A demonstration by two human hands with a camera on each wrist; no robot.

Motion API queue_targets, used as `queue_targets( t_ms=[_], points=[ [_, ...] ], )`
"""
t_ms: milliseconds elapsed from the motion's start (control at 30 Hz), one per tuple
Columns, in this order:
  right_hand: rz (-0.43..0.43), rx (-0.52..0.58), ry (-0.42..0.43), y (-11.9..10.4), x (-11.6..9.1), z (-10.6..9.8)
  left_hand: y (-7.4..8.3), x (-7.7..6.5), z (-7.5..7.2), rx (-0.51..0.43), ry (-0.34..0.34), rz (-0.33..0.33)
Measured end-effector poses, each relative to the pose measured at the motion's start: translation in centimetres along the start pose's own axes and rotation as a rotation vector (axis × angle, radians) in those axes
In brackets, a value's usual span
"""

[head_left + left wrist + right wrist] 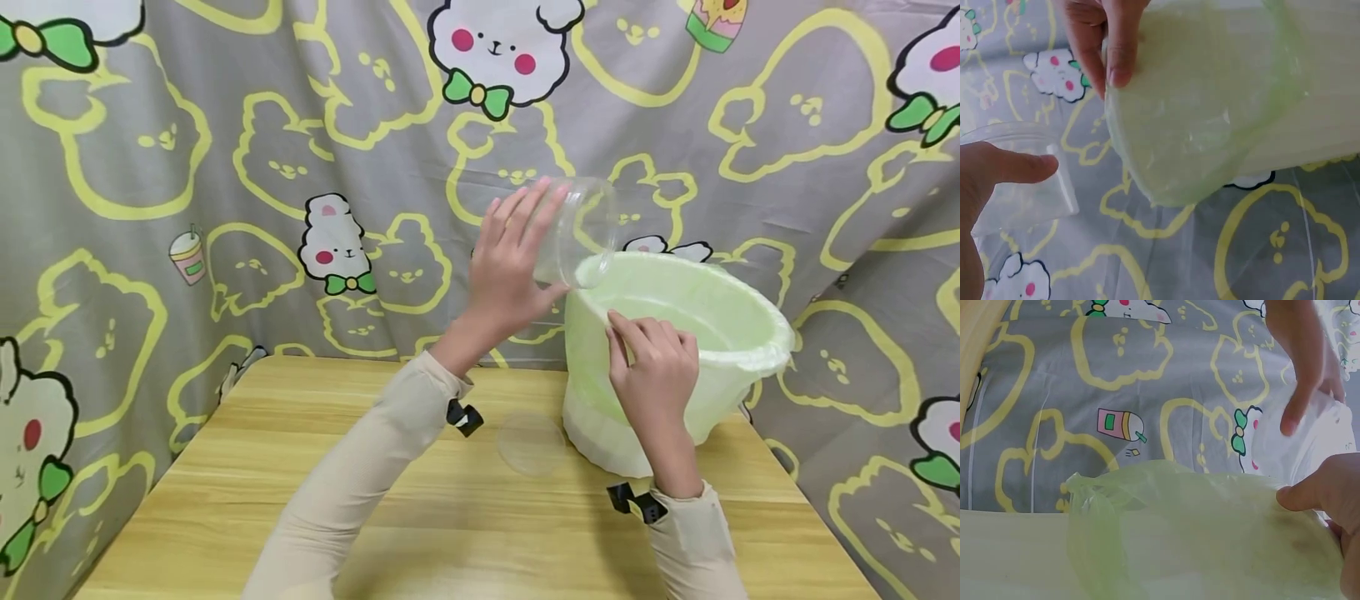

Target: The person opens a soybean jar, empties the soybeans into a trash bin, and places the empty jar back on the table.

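Raised over the far side of the table, my left hand (513, 262) grips a clear plastic tub (588, 225) that lies on its side in the air. The tub overlaps the left rim of a white bin (603, 437) in the head view, and nothing shows inside it. A thin pale green bag (1204, 119) lines the bin and folds over its rim. My right hand (656, 358) pinches the bag and rim at the near left, its thumb (1300, 492) pressed on the outside of the bag. A clear round lid (532, 443) lies flat on the table.
The wooden table (300, 467) stands against a grey curtain (405, 158) printed with yellow outlines and white cartoon animals. This cloth hangs behind and along both sides. The bin occupies the table's back right part. Black straps (465, 417) circle both wrists.
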State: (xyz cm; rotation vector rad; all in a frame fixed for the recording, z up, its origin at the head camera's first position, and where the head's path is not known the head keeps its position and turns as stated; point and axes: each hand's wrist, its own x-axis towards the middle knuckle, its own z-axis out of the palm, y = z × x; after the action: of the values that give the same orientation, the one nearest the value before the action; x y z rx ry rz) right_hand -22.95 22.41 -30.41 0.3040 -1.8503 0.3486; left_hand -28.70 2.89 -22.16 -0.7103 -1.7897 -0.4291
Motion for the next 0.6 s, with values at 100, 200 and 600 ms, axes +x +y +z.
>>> queue_targets(
  t_ms=[100, 200, 600],
  points=[
    [0.0, 0.002, -0.001, 0.0, 0.0, 0.0, -1.0, -1.0, -0.7, -0.054, 0.004, -0.052],
    [-0.001, 0.004, -0.003, 0.0, -0.1, 0.0, -2.2, -2.3, -1.2, -0.148, -0.006, -0.12],
    [-0.003, 0.007, -0.005, 0.2, 0.0, 0.0, -6.2, -8.9, -2.2, -0.415, -0.169, -0.605]
  ],
)
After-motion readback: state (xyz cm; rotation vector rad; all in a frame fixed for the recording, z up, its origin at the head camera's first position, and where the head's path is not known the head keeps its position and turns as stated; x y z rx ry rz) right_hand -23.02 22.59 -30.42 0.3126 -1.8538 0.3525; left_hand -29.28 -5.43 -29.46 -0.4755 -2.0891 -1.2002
